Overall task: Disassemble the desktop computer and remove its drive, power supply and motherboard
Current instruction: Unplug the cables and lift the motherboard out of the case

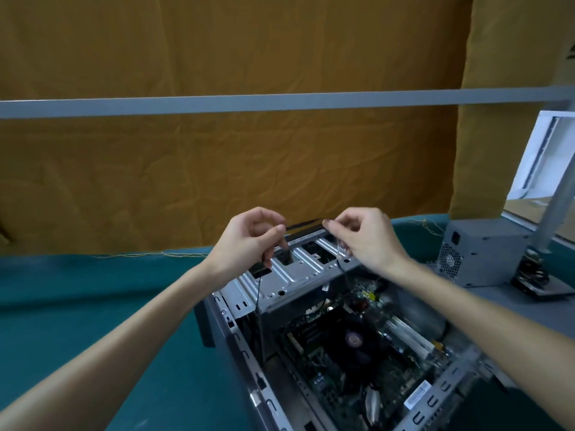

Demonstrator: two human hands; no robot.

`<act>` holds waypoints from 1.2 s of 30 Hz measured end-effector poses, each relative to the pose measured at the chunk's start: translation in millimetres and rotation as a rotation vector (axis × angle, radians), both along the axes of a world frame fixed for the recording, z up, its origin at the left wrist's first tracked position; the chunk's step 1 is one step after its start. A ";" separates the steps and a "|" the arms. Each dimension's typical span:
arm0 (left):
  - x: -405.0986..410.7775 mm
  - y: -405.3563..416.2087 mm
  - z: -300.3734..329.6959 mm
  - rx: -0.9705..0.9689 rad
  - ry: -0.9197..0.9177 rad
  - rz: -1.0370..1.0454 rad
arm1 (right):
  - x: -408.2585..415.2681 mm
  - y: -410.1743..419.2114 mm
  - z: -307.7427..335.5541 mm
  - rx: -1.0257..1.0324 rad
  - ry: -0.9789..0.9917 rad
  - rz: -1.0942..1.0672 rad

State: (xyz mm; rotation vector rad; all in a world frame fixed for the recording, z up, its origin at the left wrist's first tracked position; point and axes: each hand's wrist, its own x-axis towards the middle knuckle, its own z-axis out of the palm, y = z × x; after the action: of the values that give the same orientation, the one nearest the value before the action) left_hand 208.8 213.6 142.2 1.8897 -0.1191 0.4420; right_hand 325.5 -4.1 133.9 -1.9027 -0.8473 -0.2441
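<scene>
The open computer case (pixel 326 337) lies on its side in the lower middle and lower right of the frame, its motherboard (pixel 357 362) exposed inside with a dark round fan (pixel 353 339) near its centre. Across the case's upper end runs a silver metal drive cage (pixel 289 275) with rectangular cut-outs. Above that cage, at mid-frame, both hands are raised: the left hand (pixel 249 241) has its fingers curled and pinches a thin black cable (pixel 259 287) that hangs down into the case, while the right hand (pixel 364 237) pinches a thin pale wire (pixel 338 248) between thumb and fingers. The case rests on a teal cloth (pixel 109 290). At the right edge a grey power supply (pixel 479 253) stands apart from the case. A mustard-yellow curtain (pixel 217 166) fills the upper frame, crossed by a grey bar (pixel 186 105).
</scene>
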 end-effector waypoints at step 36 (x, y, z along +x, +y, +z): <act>116.6 -140.4 -113.3 0.697 0.454 -0.132 | 69.2 -76.2 -45.0 -0.813 -0.011 -0.209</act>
State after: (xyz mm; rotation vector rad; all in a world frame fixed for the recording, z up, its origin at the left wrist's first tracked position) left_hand 325.4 73.1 28.9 2.5964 -0.1001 -0.1592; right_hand 394.8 -80.3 89.0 -2.7554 -0.8192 -0.0261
